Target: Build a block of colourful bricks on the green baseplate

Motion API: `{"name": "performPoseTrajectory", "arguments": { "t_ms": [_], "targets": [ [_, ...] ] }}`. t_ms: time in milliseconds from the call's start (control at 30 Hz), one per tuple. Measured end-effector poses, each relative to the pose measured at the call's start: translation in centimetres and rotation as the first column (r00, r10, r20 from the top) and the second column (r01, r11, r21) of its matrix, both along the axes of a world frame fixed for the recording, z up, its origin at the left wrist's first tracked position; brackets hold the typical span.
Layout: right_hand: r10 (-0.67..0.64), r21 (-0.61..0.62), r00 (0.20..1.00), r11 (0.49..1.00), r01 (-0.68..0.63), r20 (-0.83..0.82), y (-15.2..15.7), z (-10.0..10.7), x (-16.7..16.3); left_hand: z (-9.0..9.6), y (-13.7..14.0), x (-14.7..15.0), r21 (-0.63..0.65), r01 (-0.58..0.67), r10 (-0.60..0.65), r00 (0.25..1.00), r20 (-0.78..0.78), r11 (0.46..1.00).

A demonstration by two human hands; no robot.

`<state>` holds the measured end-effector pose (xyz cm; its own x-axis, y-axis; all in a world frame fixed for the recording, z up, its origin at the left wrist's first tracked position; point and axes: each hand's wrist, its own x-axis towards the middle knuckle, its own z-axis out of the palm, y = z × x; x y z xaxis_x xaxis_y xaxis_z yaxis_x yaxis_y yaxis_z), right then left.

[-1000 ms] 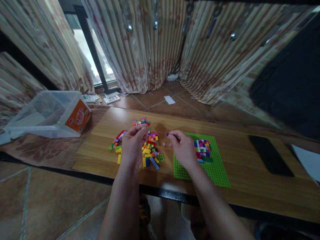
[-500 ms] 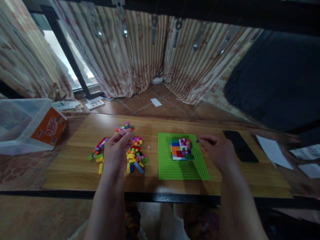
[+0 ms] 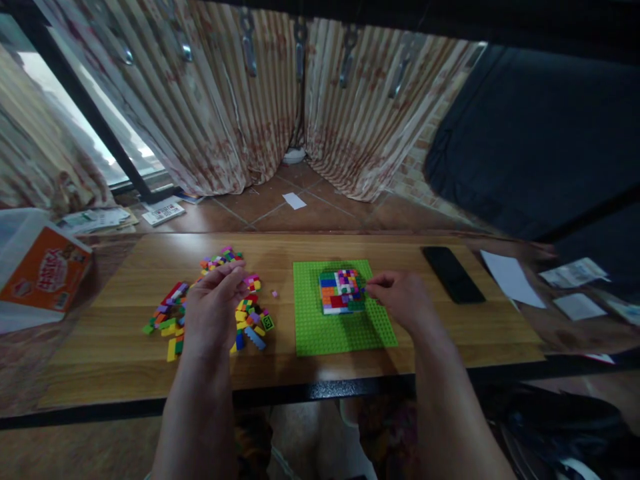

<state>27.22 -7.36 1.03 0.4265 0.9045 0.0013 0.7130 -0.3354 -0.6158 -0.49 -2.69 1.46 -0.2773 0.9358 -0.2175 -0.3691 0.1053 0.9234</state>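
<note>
Wooden table [image 3: 450,333] up close, both bare arms reaching over its front edge. Left hand [image 3: 213,310] hung loosely curled over the brick pile [image 3: 215,307], couldn't tell if it held anything. Right hand [image 3: 405,300] had fingertips pinched against the block stack [image 3: 343,291] on the green baseplate [image 3: 340,333]. Phone [image 3: 453,273] sat further right, curtains [image 3: 250,100] behind.

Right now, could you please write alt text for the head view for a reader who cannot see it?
The right hand pinches at the edge of a multicoloured brick block on a green baseplate, while the left hand hovers over loose bricks on a wooden table.
</note>
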Motion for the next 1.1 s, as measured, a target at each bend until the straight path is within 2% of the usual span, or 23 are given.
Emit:
{"name": "performPoseTrajectory", "arguments": {
  "t_ms": [133,333,467,567,667,1100],
  "targets": [
    [0.006,-0.003,0.999,1.0,-0.006,-0.051,0.1,-0.1,-0.5,0.1,-0.1,0.1,-0.003,0.008,-0.008,1.0,0.003,1.0],
    [0.007,-0.03,0.999,1.0,-0.008,-0.036,0.1,-0.1,-1.1,0.4,-0.2,0.1,0.005,0.017,-0.017,1.0,-0.016,1.0],
    [0.018,-0.03,0.983,0.999,-0.024,-0.184,0.1,-0.4,-0.9,0.4,-0.3,0.0,-0.006,0.018,-0.018,1.0,-0.019,1.0],
    [-0.025,-0.04,0.935,0.999,0.012,-0.355,0.3,-0.6,-0.8,0.4,-0.3,0.0,-0.011,0.016,-0.016,1.0,-0.024,1.0],
    [-0.07,-0.048,0.886,0.997,0.054,-0.458,0.5,-0.7,-0.8,0.5,-0.4,0.0,-0.015,0.01,-0.01,1.0,-0.02,1.0],
    [-0.106,-0.038,0.807,0.994,0.103,-0.581,0.7,-0.8,-0.8,0.4,-0.4,0.1,0.002,0.022,-0.022,1.0,-0.008,1.0]
  ]
}}
